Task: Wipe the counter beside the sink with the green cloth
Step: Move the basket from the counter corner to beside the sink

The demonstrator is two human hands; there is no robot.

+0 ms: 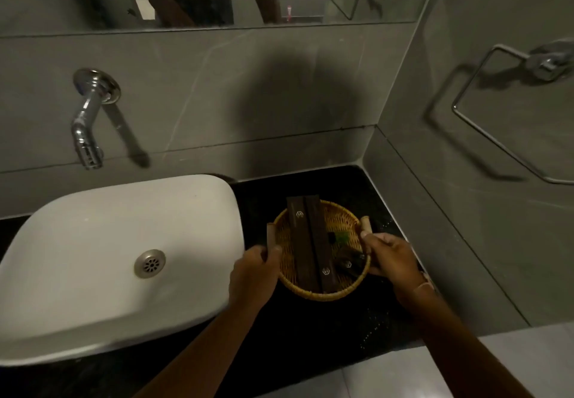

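Woven basket (320, 292) gripped at both handles, likely to clear the counter (310, 335).
It is clasped between the left hand (256, 276) and right hand (391, 262).

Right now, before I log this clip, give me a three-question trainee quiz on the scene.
1. True or false: both hands grip the basket.
2. The basket sits on which side of the sink: A left, B right?
3. What long items lie in the basket?

Key: 1 true, left hand and right hand at its handles. 2 B. 3 two dark boxes.
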